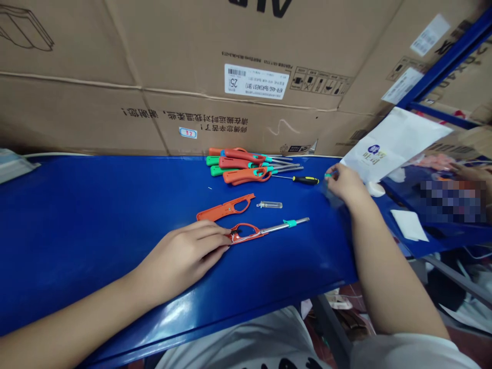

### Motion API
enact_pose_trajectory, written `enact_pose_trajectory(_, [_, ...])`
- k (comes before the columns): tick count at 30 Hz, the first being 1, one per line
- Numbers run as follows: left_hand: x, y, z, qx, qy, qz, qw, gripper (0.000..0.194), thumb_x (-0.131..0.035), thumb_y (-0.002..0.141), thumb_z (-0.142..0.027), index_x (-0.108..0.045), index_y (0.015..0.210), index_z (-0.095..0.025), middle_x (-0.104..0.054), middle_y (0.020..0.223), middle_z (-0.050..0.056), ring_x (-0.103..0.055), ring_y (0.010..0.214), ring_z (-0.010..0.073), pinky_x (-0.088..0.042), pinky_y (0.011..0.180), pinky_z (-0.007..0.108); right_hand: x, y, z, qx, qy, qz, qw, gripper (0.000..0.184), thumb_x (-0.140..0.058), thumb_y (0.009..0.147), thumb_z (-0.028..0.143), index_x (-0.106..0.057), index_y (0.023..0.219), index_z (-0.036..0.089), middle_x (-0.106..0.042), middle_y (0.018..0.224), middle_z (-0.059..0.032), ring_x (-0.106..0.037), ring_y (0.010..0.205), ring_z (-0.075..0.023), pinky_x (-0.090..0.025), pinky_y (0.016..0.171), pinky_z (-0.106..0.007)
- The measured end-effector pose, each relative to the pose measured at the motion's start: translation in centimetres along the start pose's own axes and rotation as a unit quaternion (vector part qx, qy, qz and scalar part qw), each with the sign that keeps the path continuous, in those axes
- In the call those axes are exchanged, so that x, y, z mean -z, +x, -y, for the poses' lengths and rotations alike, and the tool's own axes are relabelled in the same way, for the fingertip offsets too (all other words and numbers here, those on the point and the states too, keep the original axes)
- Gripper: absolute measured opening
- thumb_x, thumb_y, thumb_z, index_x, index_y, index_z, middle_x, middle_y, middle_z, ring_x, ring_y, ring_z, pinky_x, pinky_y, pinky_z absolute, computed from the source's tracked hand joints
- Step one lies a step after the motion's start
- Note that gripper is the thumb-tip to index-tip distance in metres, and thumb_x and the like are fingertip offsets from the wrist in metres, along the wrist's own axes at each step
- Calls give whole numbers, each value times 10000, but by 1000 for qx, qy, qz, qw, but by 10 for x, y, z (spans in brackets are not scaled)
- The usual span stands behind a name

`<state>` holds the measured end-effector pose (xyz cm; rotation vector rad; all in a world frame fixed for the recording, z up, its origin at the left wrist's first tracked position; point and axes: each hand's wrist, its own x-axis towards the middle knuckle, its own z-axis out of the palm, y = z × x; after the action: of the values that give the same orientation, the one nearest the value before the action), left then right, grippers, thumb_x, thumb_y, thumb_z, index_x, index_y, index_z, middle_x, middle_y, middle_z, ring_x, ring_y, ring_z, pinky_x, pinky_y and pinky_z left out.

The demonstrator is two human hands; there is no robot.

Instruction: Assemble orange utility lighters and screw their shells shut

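– While our left hand [196, 248], fingers curled closed, grips the opened lighter [265, 231] on the blue surface [115, 205], what does our right hand [344, 183] have?
– We see it pinching a small teal piece [328, 175] near the white bag [403, 134].
– And beyond the opened lighter?
– We have a loose orange shell [219, 209] and clear tube [272, 205], then the screwdriver [306, 180] and piled lighters [246, 176] near the cardboard box [154, 51].

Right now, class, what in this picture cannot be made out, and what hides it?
All in the head view:
Rear of the open lighter shell: covered by the left hand.
Full shape of the teal piece: hidden by the right hand.
Exact count in the pile of lighters: upper ones overlap lower ones.
Large black letters: cut off by the top edge.
Whatever the pixelated patch covers: blurred out.
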<state>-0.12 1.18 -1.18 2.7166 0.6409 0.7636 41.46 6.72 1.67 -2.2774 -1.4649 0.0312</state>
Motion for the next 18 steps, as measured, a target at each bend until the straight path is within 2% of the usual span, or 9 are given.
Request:
enact_pose_trajectory(2, [-1, 1, 1, 9, -14, 0, 1000, 183, -581, 991, -160, -727, 1087, -213, -768, 1123, 32, -731, 1037, 189, -587, 903, 321, 1, -11, 24, 60, 54, -15, 997, 148, -577, 821, 165, -573, 959, 218, -675, 1010, -86, -675, 966, -248, -546, 896, -405])
enact_pose_trajectory(4, [-3, 1, 1, 16, -25, 1, 1000, 176, -593, 988, -164, -724, 1093, -219, -767, 1129, 27, -729, 1036, 185, -579, 909, 318, -1, -27, 50, 125, 124, 18, 984, 178, -566, 857, 213, -539, 1031, 237, -652, 1116, -58, -689, 938, -196, -578, 814, -333])
enact_pose_trajectory(6, [-3, 1, 1, 22, -31, 3, 999, 173, -601, 987, -169, -719, 1103, -220, -766, 1130, 23, -726, 1036, 184, -574, 910, 317, -6, -44, 74, 219, 275, 127, 927, 188, -560, 848, 203, -517, 1029, 235, -624, 1095, -59, -693, 869, -198, -582, 698, -327])
enact_pose_trajectory(7, [-3, 1, 1, 25, -33, 4, 999, 172, -603, 988, -170, -717, 1108, -219, -766, 1129, 23, -724, 1037, 184, -572, 910, 317, -10, -53, 84, 263, 297, 171, 902, 179, -562, 847, 199, -527, 1019, 234, -620, 1058, -54, -682, 858, -202, -569, 671, -323])
enact_pose_trajectory(9, [-2, 1, 1, 29, -37, 7, 999, 172, -604, 989, -171, -715, 1113, -216, -764, 1132, 23, -721, 1044, 184, -569, 911, 316, -16, -66, 97, 354, 243, 189, 883, 186, -533, 825, 125, -558, 980, 225, -621, 992, -49, -644, 848, -203, -532, 692, -327])
enact_pose_trajectory(12, [-2, 1, 0, 34, -41, 11, 999, 167, -602, 990, -169, -718, 1101, -215, -763, 1128, 21, -719, 1037, 183, -566, 904, 315, -22, -75, 101, 437, 87, 153, 882, 242, -449, 815, 38, -563, 954, 200, -589, 1027, -87, -593, 944, -238, -486, 790, -367])
enact_pose_trajectory(14, [-1, 1, 0, 37, -45, 12, 998, 169, -600, 990, -165, -720, 1098, -215, -763, 1126, 20, -717, 1032, 182, -563, 902, 314, -24, -76, 98, 448, 36, 162, 879, 212, -444, 869, 74, -555, 1003, 194, -574, 1074, -103, -580, 977, -247, -471, 818, -373])
enact_pose_trajectory(18, [-1, 2, 0, 41, -56, 13, 998, 167, -607, 986, -162, -726, 1092, -214, -758, 1129, 24, -709, 1039, 180, -555, 911, 313, -24, -67, 84, 442, 19, 227, 868, 135, -520, 959, 270, -547, 1080, 215, -607, 1064, -78, -590, 963, -230, -461, 818, -341])
